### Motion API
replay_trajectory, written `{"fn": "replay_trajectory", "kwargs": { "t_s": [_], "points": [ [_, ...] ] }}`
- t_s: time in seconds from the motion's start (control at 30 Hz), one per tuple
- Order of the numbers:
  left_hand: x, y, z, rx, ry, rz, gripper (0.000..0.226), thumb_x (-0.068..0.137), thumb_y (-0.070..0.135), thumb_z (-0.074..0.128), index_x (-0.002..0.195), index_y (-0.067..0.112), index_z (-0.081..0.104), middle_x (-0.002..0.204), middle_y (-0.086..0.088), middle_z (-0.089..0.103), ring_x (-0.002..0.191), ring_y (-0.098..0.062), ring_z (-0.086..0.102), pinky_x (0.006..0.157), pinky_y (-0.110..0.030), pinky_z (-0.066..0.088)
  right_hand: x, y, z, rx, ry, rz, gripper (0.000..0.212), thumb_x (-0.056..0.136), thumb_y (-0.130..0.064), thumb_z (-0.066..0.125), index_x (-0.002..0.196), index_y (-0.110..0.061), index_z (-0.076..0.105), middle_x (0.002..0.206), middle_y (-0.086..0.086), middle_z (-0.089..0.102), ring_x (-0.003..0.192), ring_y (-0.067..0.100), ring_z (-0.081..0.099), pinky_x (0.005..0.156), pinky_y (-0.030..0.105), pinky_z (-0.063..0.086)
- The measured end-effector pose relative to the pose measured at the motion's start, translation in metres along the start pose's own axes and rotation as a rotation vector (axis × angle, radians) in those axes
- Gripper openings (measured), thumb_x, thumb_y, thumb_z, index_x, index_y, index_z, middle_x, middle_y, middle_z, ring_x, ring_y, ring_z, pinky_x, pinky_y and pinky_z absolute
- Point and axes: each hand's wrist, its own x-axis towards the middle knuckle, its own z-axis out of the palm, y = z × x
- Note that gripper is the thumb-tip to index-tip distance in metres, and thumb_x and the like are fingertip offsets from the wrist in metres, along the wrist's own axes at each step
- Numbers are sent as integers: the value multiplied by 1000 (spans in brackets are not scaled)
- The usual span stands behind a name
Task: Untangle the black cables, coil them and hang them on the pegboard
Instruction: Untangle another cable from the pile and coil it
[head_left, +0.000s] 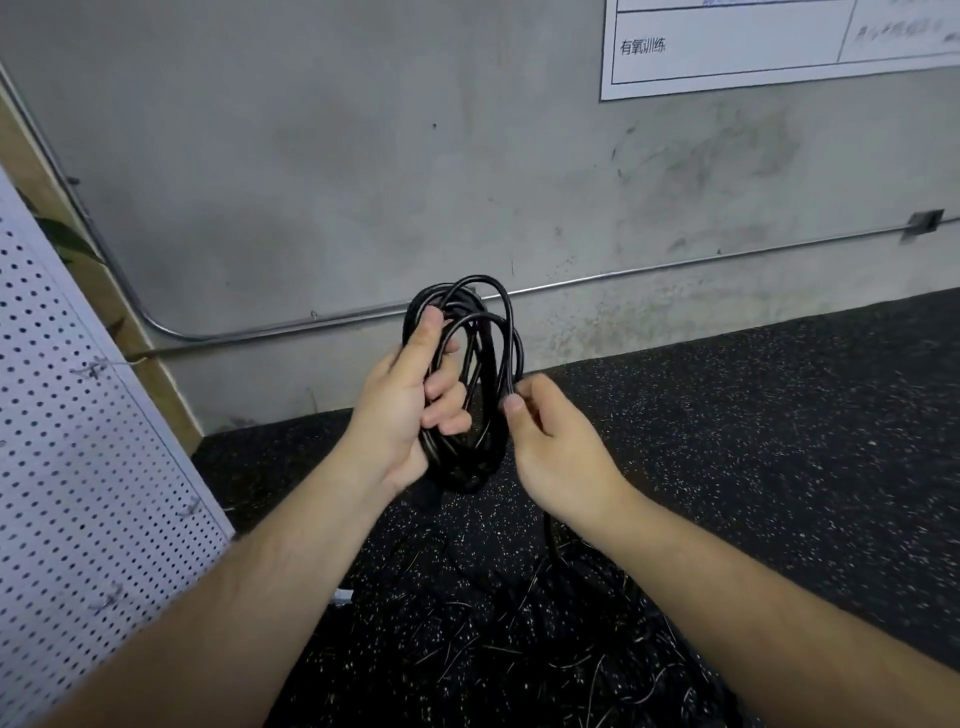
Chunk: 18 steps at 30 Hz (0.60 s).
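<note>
Coiling is well along: the glossy black cable coil (470, 374) hangs in the left hand's (410, 410) grip while the right hand (550, 441) pinches its outer loop. More black cable (550, 597) lies loose on the speckled black rubber floor (753, 441). Hanging remains, on the white perforated pegboard (78, 441) leaning by the grey concrete wall (363, 156).

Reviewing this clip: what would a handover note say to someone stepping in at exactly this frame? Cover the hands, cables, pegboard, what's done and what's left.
Left hand: grips the black cable coil, held upright in front of the wall.
Right hand: pinches a strand at the coil's right side; a tail hangs from there toward the floor.
Loose cables: a dark tangle on the floor below the hands, hard to make out.
Pegboard: at the left, and nothing hangs on the hooks in view.
Done: several loops wound.
Left: finish this coil, hang it, then untangle, coil and hang the rest.
</note>
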Motion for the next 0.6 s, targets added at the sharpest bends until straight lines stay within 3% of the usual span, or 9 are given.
{"fn": "replay_trajectory", "kwargs": {
  "t_s": [0.1,0.17,0.23,0.33,0.37,0.4,0.47,0.5,0.6],
  "points": [
    [0,5,0,-124,-64,-44,33,92,48,56,83,16,57,48,9,27,30,-2,23,32,-17,23,4,-5,1,106,147,105,12,103,-39,50,103,-29,43,113,0,50,97,7,51,85,29,42],
    [-2,8,-3,-189,-115,-83,33,95,47,52,84,16,56,47,9,27,29,-2,24,30,-16,24,9,-13,-4,265,98,207,43,97,-58,52,125,-28,39,123,-2,54,108,10,56,98,37,47],
    [-5,8,-5,-218,-194,-147,34,95,48,49,86,16,56,46,9,27,27,-2,25,30,-15,23,12,-22,-10,392,-24,319,65,92,-76,40,139,-32,38,123,-6,63,106,8,64,87,35,55],
    [-9,5,-3,-173,-231,-205,36,96,49,49,88,15,55,47,9,29,28,-1,26,30,-16,23,12,-24,-15,399,-37,357,71,94,-77,16,120,-31,63,86,-13,73,64,-5,66,50,14,48],
    [-10,3,-2,-117,-187,-192,36,96,49,51,90,14,55,50,8,30,30,-2,26,31,-17,24,13,-22,-15,366,-40,358,81,93,-76,10,120,-27,68,85,-10,73,62,-4,65,50,13,45],
    [-10,0,0,-32,-120,-155,38,95,49,53,94,12,55,53,6,32,34,-5,27,33,-19,25,14,-18,-14,329,-41,341,88,93,-76,6,126,-22,68,94,-4,73,71,1,66,58,16,45],
    [-10,-7,3,167,36,-40,38,98,49,54,101,11,52,61,2,39,42,-10,32,36,-22,29,14,-16,-12,291,-25,262,85,97,-74,9,136,-20,60,121,5,70,99,12,64,80,25,44],
    [-10,-11,4,258,97,13,36,101,48,52,101,12,51,64,1,42,46,-11,35,37,-24,32,14,-14,-12,280,-20,224,74,99,-72,14,134,-23,58,127,7,68,103,14,62,85,27,43],
    [-10,-21,5,471,150,103,29,106,48,43,101,21,52,65,4,47,51,-13,40,42,-28,39,15,-11,-11,305,-33,178,40,107,-56,23,121,-33,51,104,2,68,80,8,62,71,19,49]
  ]
}}
